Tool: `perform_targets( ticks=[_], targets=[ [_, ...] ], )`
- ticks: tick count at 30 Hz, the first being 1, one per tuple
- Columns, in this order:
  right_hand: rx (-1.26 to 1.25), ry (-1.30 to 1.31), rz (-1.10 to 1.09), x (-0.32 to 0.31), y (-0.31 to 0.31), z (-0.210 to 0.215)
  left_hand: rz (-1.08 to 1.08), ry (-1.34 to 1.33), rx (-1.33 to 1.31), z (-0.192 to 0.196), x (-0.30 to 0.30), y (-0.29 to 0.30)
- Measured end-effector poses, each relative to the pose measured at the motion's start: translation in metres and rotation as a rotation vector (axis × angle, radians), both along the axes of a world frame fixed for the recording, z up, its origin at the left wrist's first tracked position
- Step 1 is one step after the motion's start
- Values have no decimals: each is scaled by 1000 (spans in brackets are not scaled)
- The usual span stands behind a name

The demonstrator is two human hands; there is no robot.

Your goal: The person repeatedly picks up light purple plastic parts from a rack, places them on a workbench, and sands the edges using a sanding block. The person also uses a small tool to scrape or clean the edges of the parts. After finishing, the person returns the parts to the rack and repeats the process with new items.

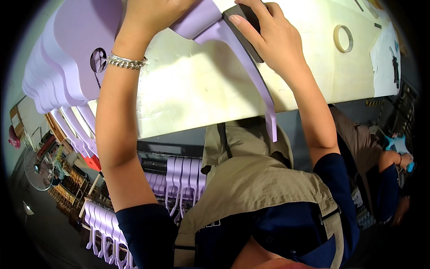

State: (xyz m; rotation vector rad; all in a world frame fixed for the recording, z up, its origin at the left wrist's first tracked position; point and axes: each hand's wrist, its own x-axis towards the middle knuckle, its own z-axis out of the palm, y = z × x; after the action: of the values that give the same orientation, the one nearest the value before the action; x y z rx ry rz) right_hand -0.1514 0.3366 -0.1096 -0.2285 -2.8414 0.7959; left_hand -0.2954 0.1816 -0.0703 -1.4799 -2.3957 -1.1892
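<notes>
The person stands at a pale workbench and works on a lilac instrument neck, a long curved piece that lies on the bench and hangs over its near edge, pointing down toward the person's apron.

The left hand, with a silver bracelet on its wrist, grips the wide upper end of the neck; its fingers are closed around this end, but the top of the picture cuts them off, so I cannot see how firmly. The right hand lies flat, with the fingers together, pressing on a dark block that rests against the neck. To me it looks like a sanding or smoothing step, somewhere in the middle of it. I judge the next stroke needs the left hand to hold the neck steady while the block follows the curve without slipping off the thin edge.

Left of the neck, a stack of lilac guitar-shaped bodies leans on the bench. Below the bench edge, more lilac necks hang in a row. Far to the right of the neck lies a roll of tape.

What the block's underside is made of is hidden. Another person at the right rim holds something turquoise, too small to make out.
</notes>
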Motion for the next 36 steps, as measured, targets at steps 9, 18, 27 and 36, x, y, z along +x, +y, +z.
perform_targets(
  ticks=[9,18,27,36],
  targets=[
    [-163,-210,15,86,13,-8,4,68,-34,2,0,-6],
    [-144,-59,28,25,4,-15,13,57,-101,-3,-3,-9],
    [-68,-178,74,76,17,-13,40,-4,-49,5,9,-2],
    [-143,-85,64,75,18,-20,-12,-204,-40,15,12,-1]
  ],
)
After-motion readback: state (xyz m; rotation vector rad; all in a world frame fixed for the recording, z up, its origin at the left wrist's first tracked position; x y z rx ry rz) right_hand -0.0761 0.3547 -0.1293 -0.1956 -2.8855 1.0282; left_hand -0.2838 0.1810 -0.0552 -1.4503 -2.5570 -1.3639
